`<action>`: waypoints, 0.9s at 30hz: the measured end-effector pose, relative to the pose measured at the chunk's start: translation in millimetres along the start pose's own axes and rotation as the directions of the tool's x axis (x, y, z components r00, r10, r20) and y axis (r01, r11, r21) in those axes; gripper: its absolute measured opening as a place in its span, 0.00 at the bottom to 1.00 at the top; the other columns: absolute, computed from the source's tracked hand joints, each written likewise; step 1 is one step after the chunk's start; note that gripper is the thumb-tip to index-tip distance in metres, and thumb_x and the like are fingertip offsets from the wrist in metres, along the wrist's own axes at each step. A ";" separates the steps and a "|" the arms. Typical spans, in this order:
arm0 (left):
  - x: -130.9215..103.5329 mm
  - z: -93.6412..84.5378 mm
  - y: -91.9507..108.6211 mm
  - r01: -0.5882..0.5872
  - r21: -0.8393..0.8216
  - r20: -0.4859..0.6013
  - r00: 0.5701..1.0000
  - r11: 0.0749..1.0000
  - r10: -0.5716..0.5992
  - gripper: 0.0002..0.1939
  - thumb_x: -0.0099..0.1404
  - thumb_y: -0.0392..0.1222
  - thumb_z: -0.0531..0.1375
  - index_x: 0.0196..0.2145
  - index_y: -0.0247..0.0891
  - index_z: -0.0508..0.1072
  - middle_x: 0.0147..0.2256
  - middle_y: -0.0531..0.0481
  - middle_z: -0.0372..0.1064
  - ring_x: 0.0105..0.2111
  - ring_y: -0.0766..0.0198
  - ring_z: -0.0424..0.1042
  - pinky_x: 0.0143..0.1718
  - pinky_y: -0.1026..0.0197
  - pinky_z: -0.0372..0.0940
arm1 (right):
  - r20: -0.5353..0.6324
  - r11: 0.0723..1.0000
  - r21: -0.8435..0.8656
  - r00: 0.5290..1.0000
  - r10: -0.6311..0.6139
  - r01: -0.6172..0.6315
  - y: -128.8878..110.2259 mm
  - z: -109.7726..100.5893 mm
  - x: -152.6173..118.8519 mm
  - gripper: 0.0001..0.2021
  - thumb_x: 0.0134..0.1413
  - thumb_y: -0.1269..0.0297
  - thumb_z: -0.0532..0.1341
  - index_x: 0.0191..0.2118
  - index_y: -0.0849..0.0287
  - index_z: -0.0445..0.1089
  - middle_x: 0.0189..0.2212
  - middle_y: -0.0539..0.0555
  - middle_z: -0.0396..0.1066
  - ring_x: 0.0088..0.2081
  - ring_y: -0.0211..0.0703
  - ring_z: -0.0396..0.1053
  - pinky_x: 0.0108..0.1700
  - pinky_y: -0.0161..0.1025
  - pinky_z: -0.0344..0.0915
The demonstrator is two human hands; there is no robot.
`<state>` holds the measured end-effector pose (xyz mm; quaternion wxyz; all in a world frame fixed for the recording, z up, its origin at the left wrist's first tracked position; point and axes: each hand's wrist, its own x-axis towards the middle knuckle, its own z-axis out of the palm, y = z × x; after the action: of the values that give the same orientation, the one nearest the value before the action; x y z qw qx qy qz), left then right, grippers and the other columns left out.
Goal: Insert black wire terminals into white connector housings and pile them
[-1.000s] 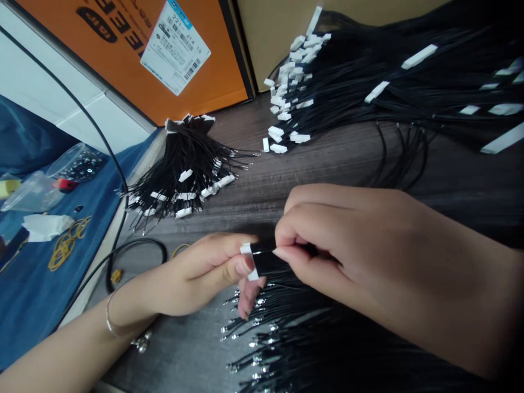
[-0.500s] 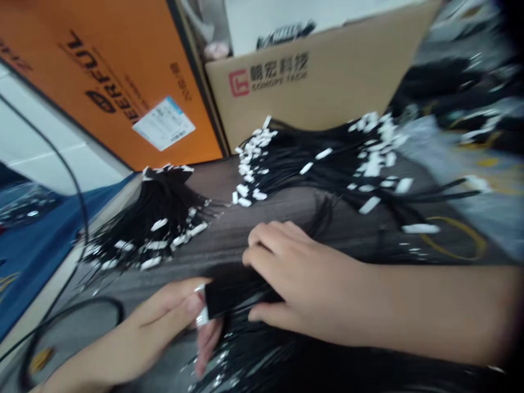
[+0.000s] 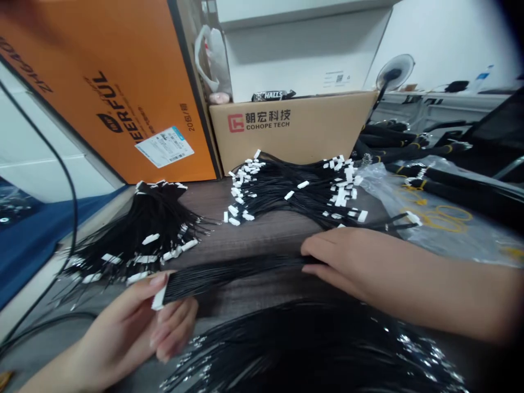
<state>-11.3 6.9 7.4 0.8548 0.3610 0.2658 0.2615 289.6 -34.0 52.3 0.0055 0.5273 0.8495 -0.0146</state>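
A flat bundle of thin black wires [image 3: 237, 273] ends at its left in a wide white connector [image 3: 160, 295]. My left hand [image 3: 143, 314] is closed, pinching that connector between thumb and fingers. Toward the bundle's right end, my right hand [image 3: 347, 262] is closed around the wires, which run out of sight under the palm. The bundle is stretched nearly level above the table. Just below it lies a large pile of loose black wires [image 3: 303, 338] with shiny metal tips.
Behind my hands lie black cables with white connectors [image 3: 282, 185]; another fanned wire bundle [image 3: 151, 224] rests at left. An orange box [image 3: 123, 109] and a cardboard box [image 3: 303, 128] stand at the back. A plastic bag with yellow ties [image 3: 442, 213] lies at right on the table [image 3: 229, 245].
My right hand has slid rightward along the wires, away from the connector. My left hand has shifted left, still pinching the connector. The camera view has tilted up, showing more background.
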 end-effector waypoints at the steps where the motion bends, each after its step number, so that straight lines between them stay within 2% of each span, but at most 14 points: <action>1: -0.8 4.7 1.5 -0.013 -0.015 -0.014 1.000 1.000 0.013 0.22 0.61 0.48 0.55 0.14 0.34 0.59 0.13 0.54 0.50 0.17 0.70 0.61 0.24 0.68 0.65 | 0.001 1.000 -0.004 1.000 0.003 -0.003 1.3 2.6 -2.4 0.11 0.60 0.63 0.50 0.35 0.59 0.67 0.31 0.53 0.70 0.31 0.45 0.69 0.33 0.43 0.62; 6: -4.2 9.5 13.5 -0.134 -0.138 -0.073 0.990 0.981 0.125 0.20 0.60 0.45 0.56 0.14 0.36 0.58 0.12 0.56 0.42 0.15 0.71 0.54 0.21 0.69 0.63 | -0.030 1.000 0.004 0.999 -0.025 0.025 12.1 9.4 -6.6 0.10 0.59 0.70 0.48 0.36 0.60 0.66 0.33 0.54 0.70 0.33 0.42 0.69 0.37 0.40 0.62; 8: -4.1 7.8 17.3 -0.149 -0.174 -0.072 0.988 0.973 0.139 0.20 0.60 0.45 0.55 0.14 0.35 0.60 0.12 0.56 0.45 0.16 0.71 0.55 0.21 0.67 0.64 | -0.031 0.999 0.027 0.999 0.018 -0.018 14.8 5.8 -5.2 0.10 0.60 0.70 0.48 0.33 0.61 0.65 0.32 0.54 0.69 0.32 0.41 0.69 0.36 0.39 0.61; 10: -3.2 7.6 19.3 -0.166 -0.214 -0.074 0.985 0.963 0.153 0.21 0.63 0.47 0.53 0.16 0.35 0.64 0.14 0.54 0.50 0.17 0.70 0.58 0.22 0.66 0.64 | -0.008 0.989 0.083 0.993 0.121 -0.120 16.9 0.5 -3.9 0.11 0.61 0.67 0.46 0.31 0.60 0.62 0.28 0.53 0.68 0.29 0.39 0.66 0.32 0.38 0.58; 12: -1.9 9.5 19.3 -0.185 -0.194 -0.078 0.982 0.963 0.173 0.23 0.65 0.51 0.50 0.18 0.34 0.66 0.17 0.52 0.56 0.20 0.68 0.61 0.24 0.65 0.64 | 0.024 0.951 0.239 0.980 0.197 -0.197 20.6 -3.5 -4.9 0.14 0.62 0.61 0.46 0.28 0.60 0.59 0.23 0.50 0.63 0.25 0.36 0.62 0.28 0.36 0.55; 14: -0.2 11.9 16.2 -0.196 -0.092 -0.058 0.980 0.976 0.191 0.27 0.65 0.57 0.46 0.21 0.33 0.68 0.21 0.50 0.60 0.22 0.66 0.63 0.25 0.63 0.63 | 0.091 0.827 0.504 0.967 0.237 -0.250 26.6 -4.8 -9.6 0.17 0.61 0.53 0.46 0.27 0.59 0.57 0.21 0.48 0.57 0.23 0.33 0.56 0.25 0.33 0.53; 16: 2.2 13.1 9.6 -0.184 0.020 -0.003 0.983 0.983 0.184 0.31 0.64 0.61 0.42 0.26 0.32 0.70 0.23 0.48 0.62 0.22 0.64 0.64 0.26 0.62 0.62 | 0.202 0.591 0.736 0.940 0.273 -0.330 33.2 -4.7 -17.1 0.21 0.58 0.46 0.48 0.27 0.59 0.56 0.20 0.46 0.51 0.21 0.31 0.50 0.22 0.31 0.49; 18: 5.4 12.0 0.4 -0.141 0.084 0.043 0.990 0.986 0.138 0.33 0.63 0.64 0.40 0.30 0.32 0.70 0.22 0.47 0.63 0.21 0.64 0.65 0.26 0.63 0.61 | 0.306 0.351 0.838 0.892 0.331 -0.418 36.9 -5.3 -24.7 0.22 0.54 0.43 0.51 0.26 0.59 0.56 0.20 0.45 0.46 0.20 0.30 0.43 0.20 0.30 0.44; 21: 11.3 7.0 -12.5 -0.054 0.211 0.035 0.998 0.976 0.048 0.30 0.64 0.62 0.43 0.33 0.30 0.69 0.21 0.48 0.64 0.20 0.66 0.66 0.25 0.65 0.60 | 0.382 0.086 0.884 0.818 0.431 -0.459 33.4 -9.7 -30.3 0.22 0.47 0.44 0.59 0.24 0.60 0.55 0.19 0.44 0.42 0.19 0.29 0.38 0.19 0.31 0.37; 23: 15.0 3.1 -17.7 -0.026 0.299 0.019 1.000 0.954 0.021 0.25 0.64 0.58 0.49 0.33 0.29 0.68 0.22 0.48 0.65 0.21 0.67 0.67 0.26 0.65 0.62 | 0.453 -0.050 0.877 0.789 0.415 -0.478 27.5 -15.1 -28.4 0.23 0.46 0.46 0.61 0.22 0.60 0.54 0.18 0.44 0.41 0.19 0.28 0.36 0.19 0.31 0.36; 25: 17.6 -0.1 -20.0 -0.027 0.341 0.035 0.999 0.940 0.016 0.22 0.63 0.56 0.52 0.33 0.29 0.67 0.23 0.48 0.66 0.21 0.66 0.68 0.27 0.63 0.64 | 0.500 -0.146 0.864 0.789 0.358 -0.481 24.6 -23.8 -22.8 0.23 0.47 0.48 0.61 0.21 0.60 0.51 0.17 0.44 0.39 0.18 0.28 0.35 0.18 0.31 0.36; 26: 18.5 -1.2 -20.5 -0.032 0.346 0.052 0.999 0.938 0.014 0.21 0.62 0.55 0.53 0.33 0.29 0.67 0.23 0.47 0.67 0.22 0.66 0.69 0.28 0.62 0.65 | 0.490 -0.168 0.872 0.799 0.348 -0.461 25.8 -29.8 -19.1 0.22 0.48 0.50 0.60 0.21 0.60 0.50 0.18 0.44 0.38 0.18 0.27 0.35 0.18 0.30 0.36; 27: 19.0 -2.0 -20.7 -0.034 0.347 0.068 0.998 0.937 0.011 0.21 0.62 0.55 0.54 0.32 0.29 0.68 0.23 0.47 0.67 0.22 0.66 0.69 0.28 0.62 0.65 | 0.442 -0.150 0.896 0.813 0.380 -0.417 29.0 -37.0 -14.9 0.22 0.49 0.50 0.59 0.21 0.59 0.49 0.18 0.44 0.37 0.18 0.27 0.34 0.17 0.30 0.36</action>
<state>6.4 7.6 -14.5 0.7827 0.5176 0.2755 0.2084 322.4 -33.4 89.1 -0.3465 0.6069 0.3821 -0.6046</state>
